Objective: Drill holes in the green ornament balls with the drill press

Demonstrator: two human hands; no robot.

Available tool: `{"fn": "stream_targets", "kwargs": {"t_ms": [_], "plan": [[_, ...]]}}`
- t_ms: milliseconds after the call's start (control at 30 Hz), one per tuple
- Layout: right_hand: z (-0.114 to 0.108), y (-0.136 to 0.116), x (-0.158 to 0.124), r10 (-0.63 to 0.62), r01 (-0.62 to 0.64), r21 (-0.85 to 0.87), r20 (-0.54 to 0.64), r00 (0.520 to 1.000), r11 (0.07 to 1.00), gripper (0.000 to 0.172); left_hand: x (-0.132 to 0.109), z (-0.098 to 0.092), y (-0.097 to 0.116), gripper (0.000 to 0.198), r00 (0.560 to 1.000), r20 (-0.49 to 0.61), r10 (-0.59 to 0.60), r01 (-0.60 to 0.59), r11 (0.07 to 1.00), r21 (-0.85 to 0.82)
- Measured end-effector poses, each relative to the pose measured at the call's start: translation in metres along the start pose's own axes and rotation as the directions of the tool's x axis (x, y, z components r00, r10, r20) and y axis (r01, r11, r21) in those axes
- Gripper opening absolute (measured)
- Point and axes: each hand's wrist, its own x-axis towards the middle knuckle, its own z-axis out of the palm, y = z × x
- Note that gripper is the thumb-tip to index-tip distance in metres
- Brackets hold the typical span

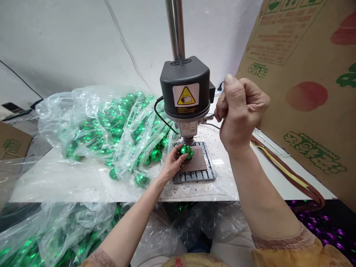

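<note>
My left hand pinches a shiny green faceted ball, a mirror-style ornament, between thumb and fingers. The ball sits over a brown board on the slotted metal base of a small drill press, just under its chuck. Any bit between chuck and ball is too small to make out. At the machine's right side, my right hand is closed in a fist around the drill press lever; its metal hub shows, while the fingers hide the rest.
A clear plastic bag of green balls lies left of the machine, with loose balls nearby. Another bag hangs below the table edge. A large cardboard box stands right, beside brown and yellow straps. Purple balls sit lower right.
</note>
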Motion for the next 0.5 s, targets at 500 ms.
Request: {"fn": "stream_targets", "kwargs": {"t_ms": [500], "plan": [[0.0002,0.0068,0.0025,-0.063,0.063,0.031,0.008,0.998,0.998,0.049,-0.0025,0.0078,-0.0052,0.058,0.996,-0.044,0.08,-0.075,0.992,0.098]]}}
